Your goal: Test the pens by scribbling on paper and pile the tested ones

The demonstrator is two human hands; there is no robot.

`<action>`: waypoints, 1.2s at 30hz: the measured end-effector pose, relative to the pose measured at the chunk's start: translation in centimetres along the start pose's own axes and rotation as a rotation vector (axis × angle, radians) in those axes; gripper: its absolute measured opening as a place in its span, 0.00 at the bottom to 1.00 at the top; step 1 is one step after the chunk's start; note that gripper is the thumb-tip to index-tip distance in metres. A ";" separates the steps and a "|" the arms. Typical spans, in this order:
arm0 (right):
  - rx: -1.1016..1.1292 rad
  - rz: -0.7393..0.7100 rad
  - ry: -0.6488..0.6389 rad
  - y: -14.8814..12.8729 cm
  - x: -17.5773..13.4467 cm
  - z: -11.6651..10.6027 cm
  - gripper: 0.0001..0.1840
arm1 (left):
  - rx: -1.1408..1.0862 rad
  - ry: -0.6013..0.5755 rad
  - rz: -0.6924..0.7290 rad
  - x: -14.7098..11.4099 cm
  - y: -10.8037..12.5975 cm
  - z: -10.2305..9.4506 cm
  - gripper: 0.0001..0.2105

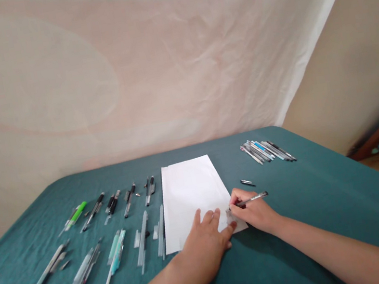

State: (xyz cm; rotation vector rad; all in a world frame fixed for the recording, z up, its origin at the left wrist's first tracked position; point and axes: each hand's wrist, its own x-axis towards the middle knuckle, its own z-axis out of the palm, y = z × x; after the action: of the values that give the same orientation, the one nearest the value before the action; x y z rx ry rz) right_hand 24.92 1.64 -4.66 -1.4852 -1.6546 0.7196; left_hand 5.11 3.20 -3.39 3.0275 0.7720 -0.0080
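My right hand point(254, 209) grips a slim pen point(256, 198) with a dark end, its tip down at the lower right part of a white sheet of paper point(190, 188). Fingers spread, my left hand point(207, 234) lies flat across the sheet's lower edge. Faint grey marks show on the paper between the two hands, too small to read. Just beyond my right hand, a dark pen cap point(247, 183) rests on the cloth.
A green cloth point(332, 200) covers the table. Left of the paper lie two rows of pens and pen parts, among them a green pen point(76, 214) and a turquoise one point(116, 257). A bundle of pens point(266, 150) lies at the back right. Behind hangs a pale sheet point(162, 68).
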 end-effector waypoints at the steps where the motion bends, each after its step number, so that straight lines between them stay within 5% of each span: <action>1: 0.001 0.001 -0.003 0.0 0.0 0.0 0.04 | 0.002 0.002 0.001 0.0 0.0 0.0 0.21; 36: 0.015 0.056 0.029 0.1 0.2 -0.1 0.03 | 0.002 0.032 0.015 0.0 -0.1 0.2 0.20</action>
State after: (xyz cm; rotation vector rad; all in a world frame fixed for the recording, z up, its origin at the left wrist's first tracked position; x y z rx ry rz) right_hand 25.01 1.86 -4.67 -1.5295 -1.5886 0.7358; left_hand 5.08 3.25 -3.54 3.0420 0.7513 0.0394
